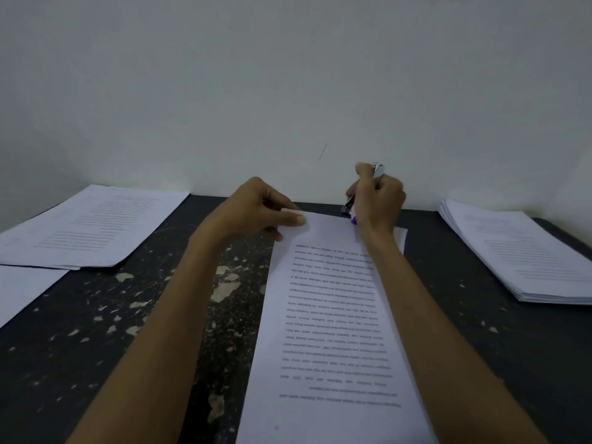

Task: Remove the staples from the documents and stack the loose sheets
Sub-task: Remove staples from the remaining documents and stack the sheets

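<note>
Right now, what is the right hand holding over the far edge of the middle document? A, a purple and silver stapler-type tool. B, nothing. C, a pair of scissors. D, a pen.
A: the right hand grips a purple and silver tool at the far edge of the document, whose corner the left hand pinches.

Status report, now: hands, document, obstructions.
Left hand pinning document far corner. Right hand gripping staple remover at far edge. Nothing in the way.

one head-worn wide view looks forward and down, close over the dark table (160,315) toward the wall (288,75).
</note>
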